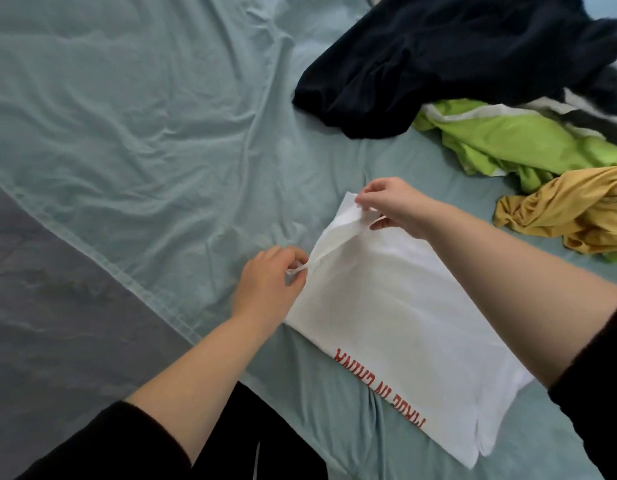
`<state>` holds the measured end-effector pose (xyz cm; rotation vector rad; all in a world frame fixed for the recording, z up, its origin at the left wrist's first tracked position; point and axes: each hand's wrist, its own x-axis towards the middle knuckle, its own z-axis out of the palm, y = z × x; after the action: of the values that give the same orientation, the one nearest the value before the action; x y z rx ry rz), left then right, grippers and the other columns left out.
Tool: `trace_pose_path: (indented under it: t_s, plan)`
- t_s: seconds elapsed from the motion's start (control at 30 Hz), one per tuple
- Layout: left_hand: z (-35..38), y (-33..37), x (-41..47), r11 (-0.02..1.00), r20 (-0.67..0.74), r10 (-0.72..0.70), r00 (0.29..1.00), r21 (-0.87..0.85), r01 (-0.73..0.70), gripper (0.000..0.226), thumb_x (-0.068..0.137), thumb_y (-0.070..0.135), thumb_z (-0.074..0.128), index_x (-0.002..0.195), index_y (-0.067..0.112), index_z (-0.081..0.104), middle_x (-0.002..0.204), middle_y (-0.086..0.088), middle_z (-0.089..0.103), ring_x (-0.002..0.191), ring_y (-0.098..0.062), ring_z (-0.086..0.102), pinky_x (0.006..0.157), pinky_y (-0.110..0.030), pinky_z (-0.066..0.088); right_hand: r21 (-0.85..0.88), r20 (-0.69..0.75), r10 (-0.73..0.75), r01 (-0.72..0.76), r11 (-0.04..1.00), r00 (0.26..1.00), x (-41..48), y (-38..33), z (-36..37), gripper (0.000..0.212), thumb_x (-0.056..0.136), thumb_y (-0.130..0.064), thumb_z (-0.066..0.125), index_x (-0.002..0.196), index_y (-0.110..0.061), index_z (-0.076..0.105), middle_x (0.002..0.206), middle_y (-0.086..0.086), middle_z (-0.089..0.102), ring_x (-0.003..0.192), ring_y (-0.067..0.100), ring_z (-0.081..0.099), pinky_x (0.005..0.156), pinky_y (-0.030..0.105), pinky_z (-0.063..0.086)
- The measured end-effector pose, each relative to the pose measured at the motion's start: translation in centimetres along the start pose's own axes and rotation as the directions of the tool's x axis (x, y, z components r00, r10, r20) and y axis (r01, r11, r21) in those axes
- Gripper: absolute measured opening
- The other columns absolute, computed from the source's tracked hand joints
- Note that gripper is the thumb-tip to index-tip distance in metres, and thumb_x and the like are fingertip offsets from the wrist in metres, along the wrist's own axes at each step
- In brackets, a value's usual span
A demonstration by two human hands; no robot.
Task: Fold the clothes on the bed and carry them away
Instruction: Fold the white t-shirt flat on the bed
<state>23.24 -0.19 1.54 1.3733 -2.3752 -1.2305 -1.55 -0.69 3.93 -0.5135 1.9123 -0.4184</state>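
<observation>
The white T-shirt [404, 306] lies on the bed close to the person, folded into a long strip, with red lettering [379, 389] along its near-left edge. Its far end is raised a little. One corner is pinched in the grip of the left hand [265, 282] and the other in the grip of the right hand [393, 206]. For a clean fold, the two corners should probably be kept level and lightly stretched, brought to the near end, and laid edge on edge before the cloth is let go. The blue sheet [144, 133] beneath is wrinkled, so the shirt may slip. To the right, a dark garment [438, 57], a green garment [507, 140] and a yellow garment [570, 209] are heaped, not yet folded.
</observation>
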Motion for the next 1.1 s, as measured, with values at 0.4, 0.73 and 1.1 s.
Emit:
trace_pose_path:
  t_s: [0.4,0.73,1.1]
  plan:
    - [3.5,-0.4,-0.2,0.983,0.382,0.011,0.924,0.163,-0.079,0.026,0.089,0.047,0.060,0.108,0.031,0.068,0.102,0.008,0.060,0.099,-0.015,0.055,0.080,-0.029,0.044,-0.622,-0.185,-0.206,0.047,0.781,0.961,-0.5,5.5,1.8,0.034,0.091,-0.022,0.049,0.119,-0.030,0.066,0.124,0.004,0.050,0.119,0.024,0.046,0.100,0.036,0.039]
    - [4.5,0.8,0.9,0.950,0.209,-0.267,0.941,0.221,0.221,0.031,0.082,0.044,0.068,0.102,0.022,0.060,0.106,0.001,0.060,0.106,-0.023,0.050,0.084,-0.038,0.045,0.597,-0.225,0.257,-0.075,0.799,0.940,-1.1,5.6,4.8,0.016,0.090,-0.012,0.052,0.079,-0.009,0.063,0.066,0.004,0.056,0.051,0.012,0.051,0.050,0.019,0.040]
    - [5.4,0.8,-0.9,0.966,0.226,-0.187,0.956,0.218,0.138,0.017,0.089,0.032,0.058,0.089,0.021,0.046,0.094,0.000,0.056,0.090,-0.025,0.055,0.071,-0.037,0.041,-0.054,-0.301,0.253,-0.282,0.958,0.919,0.0,4.8,9.2,0.087,0.070,-0.064,0.070,0.122,0.002,0.044,0.132,0.018,0.048,0.117,0.032,0.053,0.094,0.038,0.046]
